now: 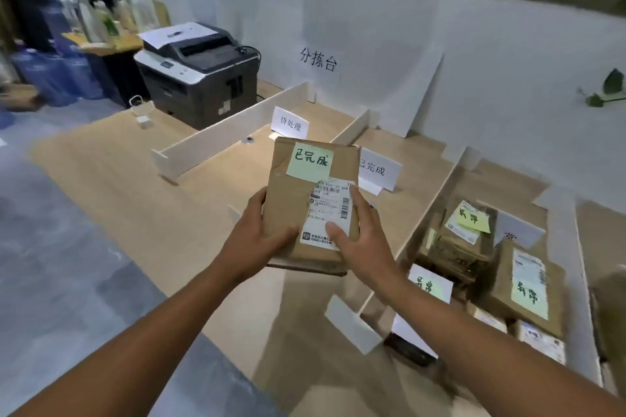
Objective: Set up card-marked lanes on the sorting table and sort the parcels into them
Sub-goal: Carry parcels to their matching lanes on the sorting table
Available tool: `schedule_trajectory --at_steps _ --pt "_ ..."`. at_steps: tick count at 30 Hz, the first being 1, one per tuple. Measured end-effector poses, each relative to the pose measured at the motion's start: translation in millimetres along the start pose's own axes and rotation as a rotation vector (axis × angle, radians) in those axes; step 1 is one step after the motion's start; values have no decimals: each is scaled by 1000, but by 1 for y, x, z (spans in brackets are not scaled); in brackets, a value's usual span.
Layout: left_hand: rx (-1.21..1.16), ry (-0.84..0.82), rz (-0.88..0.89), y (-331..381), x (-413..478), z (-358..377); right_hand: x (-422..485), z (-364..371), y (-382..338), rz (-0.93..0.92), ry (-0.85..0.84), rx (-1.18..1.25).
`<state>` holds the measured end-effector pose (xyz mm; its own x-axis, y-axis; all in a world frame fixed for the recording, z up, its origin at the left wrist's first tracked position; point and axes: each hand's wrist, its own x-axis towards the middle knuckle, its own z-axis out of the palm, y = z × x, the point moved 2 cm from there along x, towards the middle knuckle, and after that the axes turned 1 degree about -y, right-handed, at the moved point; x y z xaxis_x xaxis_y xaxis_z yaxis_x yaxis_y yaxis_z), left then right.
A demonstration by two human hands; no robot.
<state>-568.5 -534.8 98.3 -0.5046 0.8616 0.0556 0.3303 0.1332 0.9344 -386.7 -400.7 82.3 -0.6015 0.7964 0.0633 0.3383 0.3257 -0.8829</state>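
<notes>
I hold a flat brown cardboard parcel (310,179) above the sorting table (142,200), over the middle lane. It carries a green sticky note and a white shipping label. My left hand (257,234) grips its lower left edge with the thumb on top. My right hand (359,234) holds the lower right side, fingers over the label. A white tent card (379,171) stands just behind the parcel in that lane. Another white card (289,123) stands in the lane further left.
White foam dividers (233,130) split the table into lanes. The right lane holds several parcels with green notes (523,284) and a card (430,283). A printer (200,74) sits at the back left, and a white wall runs behind the table.
</notes>
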Motion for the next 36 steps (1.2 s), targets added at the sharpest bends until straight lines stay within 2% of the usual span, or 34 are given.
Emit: schedule_trajectory --at_steps 5,11,16,21,26,31,33,36 --pt "21 -234 -14 -34 103 29 60 -1 45 156 104 -54" --pt "74 -390 -51 -107 235 75 152 16 128 314 188 -35" --pt "103 -452 -152 -167 325 108 221 43 194 431 242 -62" --pt "102 -434 -196 -201 352 114 251 69 225 446 272 -176" --pt "152 -410 -93 -183 347 108 246 65 209 492 253 -83" --pt "175 -305 122 -119 317 88 195 21 133 465 356 -107" --pt "192 -374 198 -85 301 93 155 -7 100 443 432 -178" --pt "93 -538 277 -26 258 117 80 -51 57 448 503 -307"
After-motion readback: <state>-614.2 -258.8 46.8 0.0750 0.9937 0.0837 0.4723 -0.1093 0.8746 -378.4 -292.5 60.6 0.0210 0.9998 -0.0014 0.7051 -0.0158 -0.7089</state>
